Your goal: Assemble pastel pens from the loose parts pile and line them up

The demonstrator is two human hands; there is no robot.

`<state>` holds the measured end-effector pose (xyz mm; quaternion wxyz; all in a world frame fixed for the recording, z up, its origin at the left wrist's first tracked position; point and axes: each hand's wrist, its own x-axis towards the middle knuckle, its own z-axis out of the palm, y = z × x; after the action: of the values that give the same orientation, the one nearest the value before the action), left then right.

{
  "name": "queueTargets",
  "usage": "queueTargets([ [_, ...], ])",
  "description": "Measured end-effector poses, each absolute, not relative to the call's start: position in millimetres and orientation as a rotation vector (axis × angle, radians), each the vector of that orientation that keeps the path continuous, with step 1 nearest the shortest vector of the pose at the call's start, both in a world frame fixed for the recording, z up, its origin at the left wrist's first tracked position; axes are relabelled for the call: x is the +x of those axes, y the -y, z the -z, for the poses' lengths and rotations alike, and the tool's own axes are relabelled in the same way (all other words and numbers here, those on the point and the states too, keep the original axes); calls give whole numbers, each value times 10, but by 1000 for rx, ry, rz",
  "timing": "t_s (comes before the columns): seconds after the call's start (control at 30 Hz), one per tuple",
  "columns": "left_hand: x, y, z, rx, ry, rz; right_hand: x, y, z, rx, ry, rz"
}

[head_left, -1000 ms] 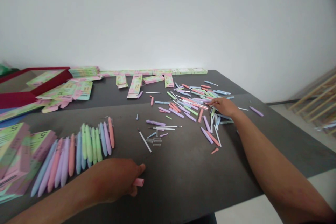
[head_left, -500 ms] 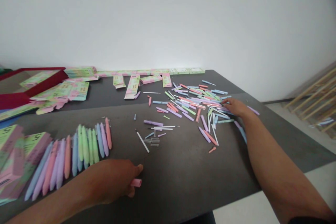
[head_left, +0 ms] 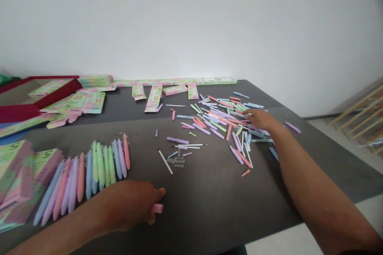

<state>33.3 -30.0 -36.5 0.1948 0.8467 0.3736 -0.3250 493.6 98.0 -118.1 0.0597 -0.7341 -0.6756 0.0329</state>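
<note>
My left hand (head_left: 133,201) is closed around a pink pen barrel (head_left: 157,208), whose open end sticks out past the fingers above the near part of the table. My right hand (head_left: 261,120) reaches into the far right pile of loose pen parts (head_left: 220,117). Its fingertips are bunched together among the parts; whatever they pinch is too small to make out. Pink, purple, green and blue barrels lie mixed with white refills in that pile. Between the hands are a purple barrel (head_left: 177,140), a white refill (head_left: 164,160) and several small clear tubes (head_left: 178,161).
Assembled pastel pens (head_left: 100,163) lie in a row beside my left forearm. Pen boxes (head_left: 18,175) are stacked at the left edge. Flattened cartons (head_left: 74,103) lie near a red box (head_left: 56,97). More pen boxes (head_left: 187,81) line the wall. Wooden slats (head_left: 359,115) stand at right.
My right hand shifted right within the pile and then slightly back, stirring some parts near it. My left hand keeps the pink barrel in nearly the same place.
</note>
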Motion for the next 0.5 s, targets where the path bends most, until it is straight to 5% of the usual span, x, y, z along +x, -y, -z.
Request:
queueTargets([
  [0.5,354,283,327,2327,-1050,909,5088,-1146,1337,-2426,1723,55],
])
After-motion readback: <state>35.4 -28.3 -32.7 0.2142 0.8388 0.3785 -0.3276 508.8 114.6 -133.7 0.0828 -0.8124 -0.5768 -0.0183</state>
